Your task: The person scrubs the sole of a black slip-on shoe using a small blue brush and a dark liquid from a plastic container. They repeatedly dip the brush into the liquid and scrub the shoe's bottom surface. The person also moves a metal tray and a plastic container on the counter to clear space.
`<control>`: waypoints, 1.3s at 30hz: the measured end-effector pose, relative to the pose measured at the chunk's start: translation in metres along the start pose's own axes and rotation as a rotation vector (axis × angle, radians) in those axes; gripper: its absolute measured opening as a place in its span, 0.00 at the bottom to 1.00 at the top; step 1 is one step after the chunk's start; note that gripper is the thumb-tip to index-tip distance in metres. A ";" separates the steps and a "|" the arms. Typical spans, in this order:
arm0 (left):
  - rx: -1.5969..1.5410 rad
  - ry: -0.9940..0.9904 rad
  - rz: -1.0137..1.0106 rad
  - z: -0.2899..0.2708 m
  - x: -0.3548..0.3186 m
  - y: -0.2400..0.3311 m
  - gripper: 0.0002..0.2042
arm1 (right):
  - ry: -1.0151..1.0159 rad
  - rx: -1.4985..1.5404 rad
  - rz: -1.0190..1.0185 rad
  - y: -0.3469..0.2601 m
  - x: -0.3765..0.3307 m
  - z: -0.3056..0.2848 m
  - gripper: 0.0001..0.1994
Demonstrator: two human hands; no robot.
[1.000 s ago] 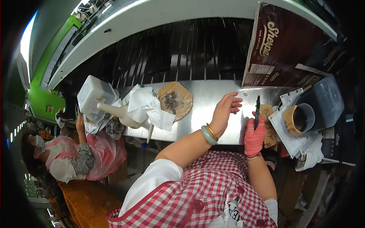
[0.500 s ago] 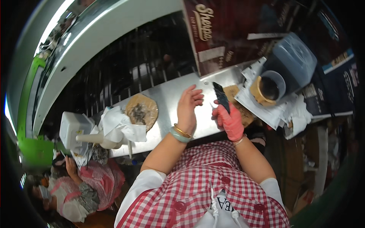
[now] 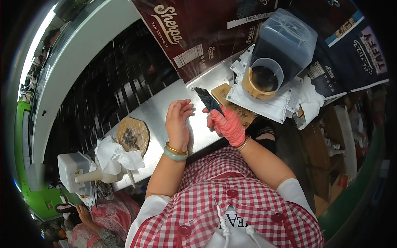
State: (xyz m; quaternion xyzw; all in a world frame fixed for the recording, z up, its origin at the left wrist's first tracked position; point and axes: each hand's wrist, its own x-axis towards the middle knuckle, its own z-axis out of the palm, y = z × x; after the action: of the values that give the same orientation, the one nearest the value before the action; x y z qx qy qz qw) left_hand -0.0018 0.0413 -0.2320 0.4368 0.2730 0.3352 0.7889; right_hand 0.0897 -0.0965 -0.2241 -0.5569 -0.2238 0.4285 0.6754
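My right hand (image 3: 226,127), in a red rubbery glove, grips a dark flat strip (image 3: 210,101) with a mottled green-black surface. I cannot tell what kind of thing it is. The strip points up and to the left over the metal worktop (image 3: 159,109). Close by on the left, my bare left hand (image 3: 178,122) hovers above the worktop, fingers loosely bent and apart, nothing in them. A gold bangle and a pale green bangle (image 3: 174,154) circle its wrist.
Left on the worktop lies a round tan pad (image 3: 138,136) with dark bits, beside white cloth (image 3: 115,157) and a white box (image 3: 74,169). Right are a cardboard piece (image 3: 225,93), white packets (image 3: 260,103), a cup of dark liquid (image 3: 264,78) and a clear jug (image 3: 285,39). A co-worker (image 3: 105,219) sits lower left.
The view has shifted, so the worktop and boxes appear farther left. My right hand still holds the dark strip, now tilted more to the left. My left hand stays empty.
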 end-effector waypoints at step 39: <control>0.124 -0.067 0.064 -0.003 0.002 -0.010 0.08 | 0.154 -0.590 -0.480 0.017 -0.010 0.000 0.17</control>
State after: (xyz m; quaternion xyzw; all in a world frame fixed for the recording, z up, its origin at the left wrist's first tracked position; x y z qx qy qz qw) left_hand 0.0003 0.0398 -0.2425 0.5045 0.2526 0.3279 0.7578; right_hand 0.0790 -0.1044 -0.2384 -0.6895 -0.4100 0.1326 0.5822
